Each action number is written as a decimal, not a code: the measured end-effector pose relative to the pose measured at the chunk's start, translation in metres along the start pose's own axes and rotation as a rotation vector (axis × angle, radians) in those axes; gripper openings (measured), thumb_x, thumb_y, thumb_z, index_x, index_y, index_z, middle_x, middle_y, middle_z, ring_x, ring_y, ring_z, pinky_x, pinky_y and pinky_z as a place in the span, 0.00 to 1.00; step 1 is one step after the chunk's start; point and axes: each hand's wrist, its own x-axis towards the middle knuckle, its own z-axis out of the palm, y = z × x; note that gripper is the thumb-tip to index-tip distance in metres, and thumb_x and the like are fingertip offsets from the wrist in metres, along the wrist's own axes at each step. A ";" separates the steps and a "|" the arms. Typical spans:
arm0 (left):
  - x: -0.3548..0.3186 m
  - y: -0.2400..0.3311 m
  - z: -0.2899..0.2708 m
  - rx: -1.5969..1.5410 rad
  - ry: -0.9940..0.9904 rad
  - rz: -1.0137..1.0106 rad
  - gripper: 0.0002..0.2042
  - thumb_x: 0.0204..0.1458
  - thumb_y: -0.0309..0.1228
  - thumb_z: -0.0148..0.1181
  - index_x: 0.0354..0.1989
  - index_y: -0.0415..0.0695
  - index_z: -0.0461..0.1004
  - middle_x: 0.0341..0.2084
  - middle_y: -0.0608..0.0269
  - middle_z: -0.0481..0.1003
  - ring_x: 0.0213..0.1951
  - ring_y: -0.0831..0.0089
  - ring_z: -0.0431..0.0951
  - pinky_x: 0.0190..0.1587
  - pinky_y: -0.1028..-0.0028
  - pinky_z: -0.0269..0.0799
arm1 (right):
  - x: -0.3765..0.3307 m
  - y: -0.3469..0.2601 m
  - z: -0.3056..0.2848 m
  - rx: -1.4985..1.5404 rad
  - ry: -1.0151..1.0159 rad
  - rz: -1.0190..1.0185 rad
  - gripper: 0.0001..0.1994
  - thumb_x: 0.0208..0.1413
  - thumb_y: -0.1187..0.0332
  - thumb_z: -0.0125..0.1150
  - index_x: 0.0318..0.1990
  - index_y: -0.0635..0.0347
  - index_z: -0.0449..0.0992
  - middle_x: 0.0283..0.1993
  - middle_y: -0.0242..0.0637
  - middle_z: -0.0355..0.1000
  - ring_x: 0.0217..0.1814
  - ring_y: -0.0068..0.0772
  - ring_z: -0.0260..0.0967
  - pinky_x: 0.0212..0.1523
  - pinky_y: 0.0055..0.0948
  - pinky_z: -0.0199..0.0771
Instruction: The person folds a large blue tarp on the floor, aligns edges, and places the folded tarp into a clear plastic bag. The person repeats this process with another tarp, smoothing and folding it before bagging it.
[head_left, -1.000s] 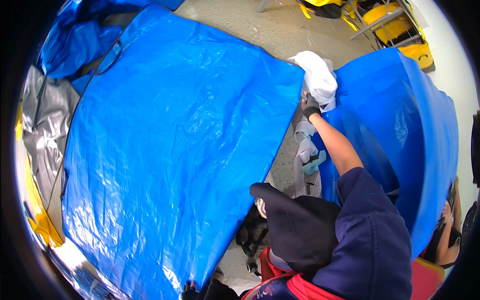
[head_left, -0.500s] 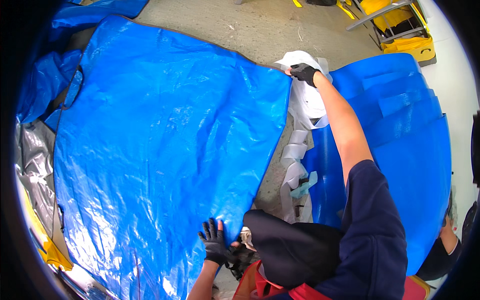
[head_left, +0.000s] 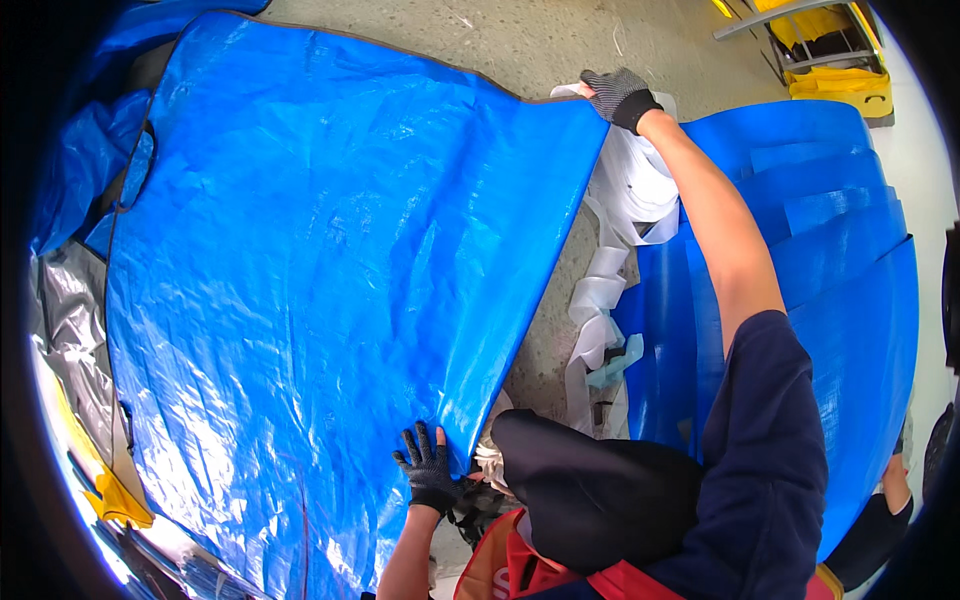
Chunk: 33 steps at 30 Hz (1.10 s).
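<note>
A big blue tarp [head_left: 300,240] with a dark bound edge is spread over the floor on the left and middle. My left hand [head_left: 428,472], in a dark glove with bare fingertips, lies on it near its lower right edge, fingers spread. Farther off, my right hand [head_left: 620,97], in a similar glove, has its fingers closed on the tarp's far right corner. The edge between both hands runs fairly straight. Just below my right hand lies a roll of white strap [head_left: 640,190], with a loose folded length trailing toward me.
Stacked blue sheets [head_left: 800,270] curve along the right side. A yellow box [head_left: 840,88] and metal frame stand at the far right. More crumpled blue tarp [head_left: 85,170] and silver sheeting [head_left: 78,310] lie at left. Another person's arm [head_left: 893,490] shows at lower right.
My right hand has moved slightly right and farther away with the tarp's corner, and the tarp edge looks straighter. My left hand has stayed on the tarp, fingers still spread.
</note>
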 end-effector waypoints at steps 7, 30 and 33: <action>0.006 0.006 -0.005 -0.005 -0.011 0.017 0.58 0.31 0.69 0.57 0.68 0.46 0.40 0.66 0.36 0.35 0.65 0.32 0.33 0.55 0.29 0.30 | 0.006 0.010 -0.007 0.062 -0.222 -0.070 0.21 0.40 0.56 0.54 0.45 0.42 0.77 0.44 0.42 0.75 0.47 0.47 0.72 0.45 0.37 0.70; -0.274 -0.132 0.134 -0.002 0.193 -0.594 0.29 0.45 0.39 0.56 0.61 0.58 0.61 0.61 0.60 0.60 0.61 0.53 0.61 0.58 0.40 0.48 | -0.222 -0.203 0.087 0.244 -0.356 -0.964 0.20 0.45 0.62 0.59 0.50 0.43 0.73 0.46 0.43 0.72 0.48 0.45 0.69 0.48 0.46 0.66; -0.335 -0.161 0.141 -0.432 0.253 -0.547 0.26 0.48 0.40 0.54 0.60 0.60 0.62 0.60 0.64 0.62 0.59 0.60 0.64 0.58 0.43 0.52 | -0.225 -0.254 -0.006 -0.011 -0.271 -1.106 0.12 0.51 0.60 0.55 0.43 0.43 0.77 0.35 0.46 0.75 0.38 0.50 0.72 0.37 0.41 0.71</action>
